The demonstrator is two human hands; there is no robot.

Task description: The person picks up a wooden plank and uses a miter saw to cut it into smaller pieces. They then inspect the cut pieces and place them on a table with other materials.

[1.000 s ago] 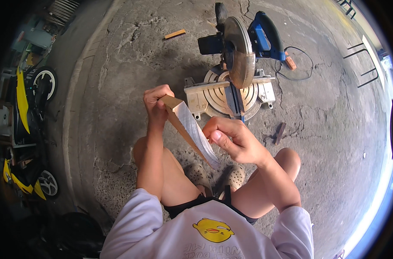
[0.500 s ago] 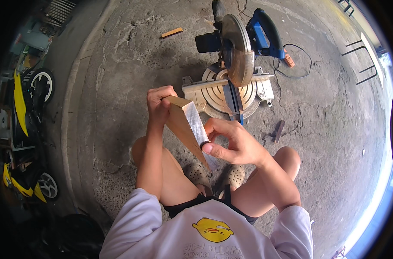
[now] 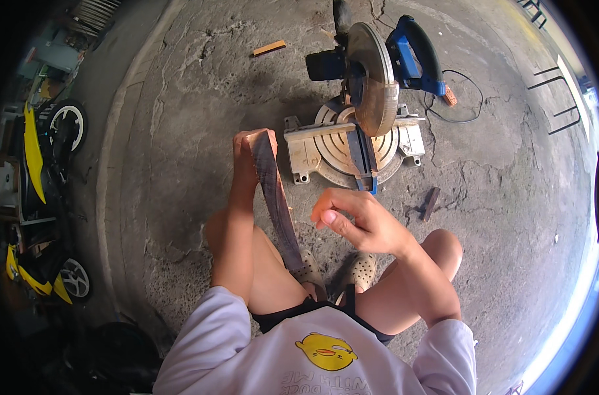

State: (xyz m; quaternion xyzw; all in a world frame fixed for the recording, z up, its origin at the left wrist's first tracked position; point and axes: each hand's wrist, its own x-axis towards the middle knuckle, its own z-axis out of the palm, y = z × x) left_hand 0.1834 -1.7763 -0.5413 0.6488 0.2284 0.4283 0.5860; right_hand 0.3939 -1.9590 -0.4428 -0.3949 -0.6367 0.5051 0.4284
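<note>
My left hand (image 3: 244, 161) is closed around the upper end of a wooden board (image 3: 274, 201). The board hangs tilted above my left shoe, turning a dark brown, rough-looking face up. One of its long edges looks jagged. Apart from the board, on its right side, my right hand (image 3: 362, 220) hovers with fingers curled and the thumb against them; whether anything small is inside cannot be made out. Just beyond my hands a blue and silver miter saw (image 3: 372, 85) stands on the ground, its round blade guard raised over the slotted base.
A dark wood offcut (image 3: 431, 204) lies right of my right hand. Farther off are a light wood strip (image 3: 269, 49), a brick (image 3: 449, 96) and a black power cord (image 3: 474, 120). Yellow and black motorbikes (image 3: 33, 155) stand at the left. The concrete floor (image 3: 503, 197) is cracked.
The board has turned from its pale cut end and tan side to its dark face. My right hand has come away from the board. The saw appears slightly farther right.
</note>
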